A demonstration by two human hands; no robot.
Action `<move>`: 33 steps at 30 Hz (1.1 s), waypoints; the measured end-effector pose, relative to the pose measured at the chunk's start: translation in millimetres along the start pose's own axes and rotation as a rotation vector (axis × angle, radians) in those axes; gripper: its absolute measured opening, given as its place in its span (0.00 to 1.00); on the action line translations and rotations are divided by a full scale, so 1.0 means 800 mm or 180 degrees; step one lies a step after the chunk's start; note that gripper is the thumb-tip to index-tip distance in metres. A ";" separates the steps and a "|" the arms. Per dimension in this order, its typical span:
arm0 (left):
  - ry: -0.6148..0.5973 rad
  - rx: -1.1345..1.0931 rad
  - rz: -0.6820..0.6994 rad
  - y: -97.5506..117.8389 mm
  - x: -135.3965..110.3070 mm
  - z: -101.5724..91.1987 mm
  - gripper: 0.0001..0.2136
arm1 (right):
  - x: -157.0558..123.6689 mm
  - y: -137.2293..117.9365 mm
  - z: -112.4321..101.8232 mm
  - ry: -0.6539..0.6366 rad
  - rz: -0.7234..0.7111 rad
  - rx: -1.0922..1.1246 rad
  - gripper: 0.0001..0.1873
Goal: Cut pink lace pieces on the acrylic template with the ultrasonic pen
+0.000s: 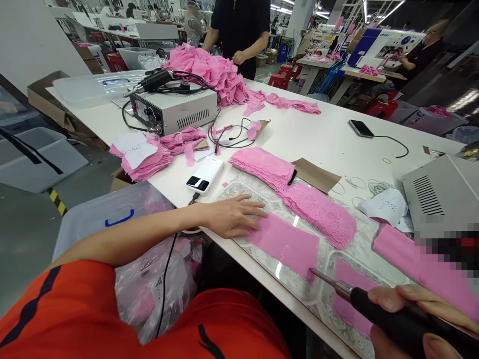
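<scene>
My left hand lies flat with fingers spread, its fingertips on the left end of a pink fabric piece. That piece rests on a clear plastic template on the table. My right hand is wrapped round the black handle of a soldering-iron-like tool. The tool's thin metal tip is at the right lower edge of the pink piece; whether it touches cannot be made out. Another pink fabric piece lies in the template's right section, partly behind the tool. Stacked pink lace pieces lie just beyond.
A white power bank with a cable sits left of the template. Farther back are a grey control box, a pink fabric heap and a phone. Another grey box stands right. A person stands across the table.
</scene>
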State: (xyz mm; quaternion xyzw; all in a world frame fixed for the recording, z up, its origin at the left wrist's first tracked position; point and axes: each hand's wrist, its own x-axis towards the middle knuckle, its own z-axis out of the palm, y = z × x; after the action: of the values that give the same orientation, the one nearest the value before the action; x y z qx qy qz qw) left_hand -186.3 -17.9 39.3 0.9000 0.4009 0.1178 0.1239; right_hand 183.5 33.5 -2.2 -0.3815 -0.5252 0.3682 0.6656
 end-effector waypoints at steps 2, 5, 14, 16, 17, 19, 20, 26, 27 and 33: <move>0.0072 0.0011 -0.0076 0.001 0.003 -0.001 0.11 | 0.000 -0.008 0.007 0.0064 -0.0141 -0.0008 0.14; 0.0311 -0.0040 -0.0315 0.005 -0.006 -0.004 0.13 | 0.001 -0.011 0.012 0.0045 -0.0109 0.0027 0.14; 0.0524 -0.0252 -0.0608 0.015 -0.026 0.011 0.11 | -0.004 -0.027 0.026 -0.0061 -0.0137 -0.0026 0.09; 0.0574 -0.0308 -0.0609 0.015 -0.018 0.009 0.11 | -0.006 -0.033 0.030 -0.0137 -0.0066 -0.0067 0.08; 0.0603 -0.0350 -0.0613 0.016 -0.013 0.007 0.11 | -0.007 -0.033 0.032 -0.0079 -0.0105 -0.0060 0.08; 0.0650 -0.0453 -0.0612 0.018 -0.002 0.003 0.09 | -0.008 -0.029 0.034 0.0171 -0.0336 0.0018 0.08; 0.0656 -0.0507 -0.0602 0.019 0.003 0.002 0.08 | -0.007 -0.025 0.033 0.0292 -0.0451 0.0061 0.08; 0.0501 -0.0686 -0.0427 0.017 0.022 0.004 0.07 | -0.001 -0.010 0.025 0.0229 -0.0365 0.0080 0.12; 0.0508 -0.0689 -0.0430 0.015 0.021 0.004 0.07 | -0.001 -0.012 0.024 0.0195 -0.0338 0.0072 0.11; 0.0562 -0.0694 -0.0433 0.010 0.016 -0.002 0.08 | -0.007 -0.033 0.029 0.0065 -0.0159 0.0111 0.06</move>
State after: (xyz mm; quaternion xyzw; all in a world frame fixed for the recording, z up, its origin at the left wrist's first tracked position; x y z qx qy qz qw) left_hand -172.9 -13.2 44.6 0.8381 0.4552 0.2307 0.1928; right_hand 161.8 19.5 23.0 -0.3604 -0.5212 0.3566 0.6865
